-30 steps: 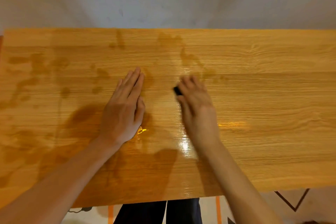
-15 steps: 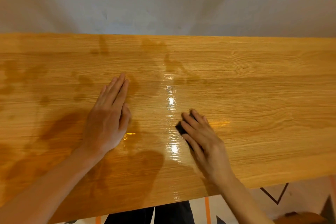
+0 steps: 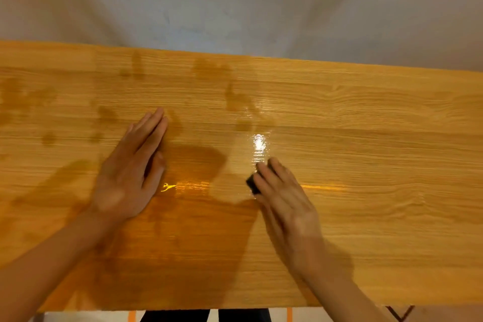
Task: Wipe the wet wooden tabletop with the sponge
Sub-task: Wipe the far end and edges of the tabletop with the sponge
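Observation:
The wooden tabletop [image 3: 366, 138] fills the view, with darker wet patches across its left and middle and a shiny wet streak near the centre. My right hand [image 3: 285, 198] lies flat with straight fingers on a small dark sponge [image 3: 252, 184], pressing it onto the wood; only the sponge's left corner shows beyond my fingers. My left hand [image 3: 130, 172] rests flat on the table, fingers straight and together, to the left of the sponge with a wet patch between them.
A pale wall [image 3: 235, 2] rises behind the table's far edge. Along the near edge I see dark trouser legs [image 3: 203, 316] and a strip of floor with orange lines [image 3: 132, 316].
My right hand slid the sponge from the middle of the table back toward me over the last second, then stayed about there. My left hand has kept its place on the wood.

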Demonstrator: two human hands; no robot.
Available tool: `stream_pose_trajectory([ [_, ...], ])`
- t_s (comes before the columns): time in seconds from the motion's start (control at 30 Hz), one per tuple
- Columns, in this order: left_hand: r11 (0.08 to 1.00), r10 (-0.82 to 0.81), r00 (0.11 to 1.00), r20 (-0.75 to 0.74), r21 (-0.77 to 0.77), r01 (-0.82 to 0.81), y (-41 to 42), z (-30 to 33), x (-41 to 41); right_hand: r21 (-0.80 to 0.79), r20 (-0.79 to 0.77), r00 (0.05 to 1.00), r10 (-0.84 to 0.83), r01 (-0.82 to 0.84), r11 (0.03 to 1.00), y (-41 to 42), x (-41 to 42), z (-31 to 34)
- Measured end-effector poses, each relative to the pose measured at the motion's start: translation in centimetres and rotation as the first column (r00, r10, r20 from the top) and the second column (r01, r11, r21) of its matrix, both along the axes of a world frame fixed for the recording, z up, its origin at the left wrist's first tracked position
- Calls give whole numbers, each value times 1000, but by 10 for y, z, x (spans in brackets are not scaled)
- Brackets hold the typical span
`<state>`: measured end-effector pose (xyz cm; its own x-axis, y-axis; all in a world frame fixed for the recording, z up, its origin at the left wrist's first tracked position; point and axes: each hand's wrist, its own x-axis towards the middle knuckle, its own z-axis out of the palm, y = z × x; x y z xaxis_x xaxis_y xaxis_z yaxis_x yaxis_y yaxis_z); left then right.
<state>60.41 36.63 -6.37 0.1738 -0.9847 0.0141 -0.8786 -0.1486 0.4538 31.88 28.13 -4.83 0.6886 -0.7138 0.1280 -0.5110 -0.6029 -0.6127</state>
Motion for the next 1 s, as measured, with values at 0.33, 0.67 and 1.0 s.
stream_pose_trajectory([
  [0.33,998,64,997,-47,-4,-65,0,-4,0,92,59,886,-459,453,887,-151,21,7],
  [0.67,997,74,997,-25,-36,-74,-1,0,-3,47,24,1000,15,-16,999,-125,7,5],
  [1.0,997,73,997,-27,-37,-74,-2,0,-4,94,55,986,156,-161,983,-43,30,6],
])
